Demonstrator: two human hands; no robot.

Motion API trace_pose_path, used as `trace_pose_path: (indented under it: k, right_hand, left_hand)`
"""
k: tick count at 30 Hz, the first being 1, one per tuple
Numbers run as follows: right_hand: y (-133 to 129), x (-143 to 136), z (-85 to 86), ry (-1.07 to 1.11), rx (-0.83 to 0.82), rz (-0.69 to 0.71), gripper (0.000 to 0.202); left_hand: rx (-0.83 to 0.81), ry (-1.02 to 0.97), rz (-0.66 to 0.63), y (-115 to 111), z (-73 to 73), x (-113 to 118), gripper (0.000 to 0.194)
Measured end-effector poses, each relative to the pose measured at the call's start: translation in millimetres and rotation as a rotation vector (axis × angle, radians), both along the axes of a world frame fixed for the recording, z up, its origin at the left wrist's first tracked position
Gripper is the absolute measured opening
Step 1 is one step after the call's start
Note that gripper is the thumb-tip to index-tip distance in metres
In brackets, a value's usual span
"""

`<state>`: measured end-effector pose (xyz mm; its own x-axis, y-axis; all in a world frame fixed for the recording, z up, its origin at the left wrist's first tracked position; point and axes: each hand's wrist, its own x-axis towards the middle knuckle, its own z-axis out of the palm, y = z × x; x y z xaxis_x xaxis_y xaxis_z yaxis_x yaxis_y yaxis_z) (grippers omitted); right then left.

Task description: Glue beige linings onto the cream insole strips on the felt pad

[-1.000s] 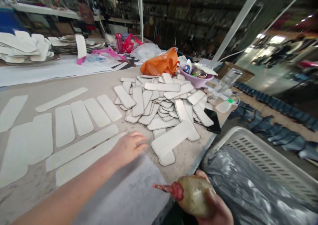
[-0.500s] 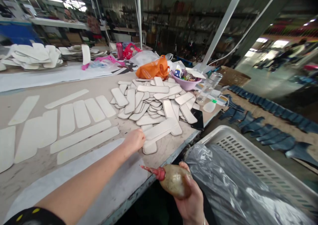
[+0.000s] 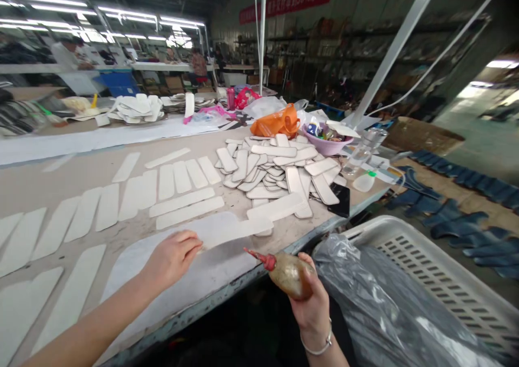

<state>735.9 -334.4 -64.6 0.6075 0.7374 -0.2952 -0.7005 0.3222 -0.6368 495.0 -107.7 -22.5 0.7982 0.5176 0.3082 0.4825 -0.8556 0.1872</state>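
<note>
My left hand (image 3: 174, 259) pinches the near end of a long white strip (image 3: 239, 233), which stretches right over the white sheet (image 3: 130, 267) towards the pile. Held in my right hand (image 3: 314, 307) is a rounded, brownish glue bottle (image 3: 290, 276) with a red nozzle pointing left, just off the table edge. A heap of white rounded pieces with dark edges (image 3: 279, 161) lies beyond the strip. Several flat white pieces (image 3: 107, 207) are spread in rows on the table at the left.
An orange bag (image 3: 275, 122) and a lilac bowl of odds and ends (image 3: 330, 146) stand behind the heap. A clear bottle with a green tip (image 3: 364, 182) and a dark phone (image 3: 339, 200) are near the right edge. A crate (image 3: 405, 237) with grey plastic stands beside the table.
My left hand has drawn back to the left from the heap, bringing a white strip over the sheet. The view has swung left. My right hand still holds the glue bottle.
</note>
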Motion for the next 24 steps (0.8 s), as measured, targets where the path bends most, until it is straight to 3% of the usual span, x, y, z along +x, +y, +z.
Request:
trace_pose_path:
  k: [3,7,10,13,17,24]
  right_hand:
    - [3,-9,-0.9,-0.068,-0.026,0.081,0.038]
    - [14,-31,-3.2,-0.21,-0.06,0.139,0.039]
    - [26,-52,-7.6,-0.404,-0.078,0.103,0.039]
    - [38,-74,-8.8,-0.64,-0.084,0.071,0.036]
    - [49,-100,-3.5,-0.9,-0.096,0.123,0.033]
    - [62,-127,-2.1,-1.216,-0.055,0.186,0.031]
  left_hand:
    - [0.021,0.035,0.052,-30,-14.5,-60,0.022]
    - [-0.047,0.023,0.165,-58,-37.5,-100,0.019]
    - [-0.012,-0.082,0.227,-61,-50.5,-109,0.022]
    - [0.031,-0.121,0.201,-53,-58.1,-109,0.028]
    - [-0.01,-0.119,0.122,-47,-60.7,-107,0.028]
    - [-0.067,-0.188,0.111,-65,-65.3,-118,0.023]
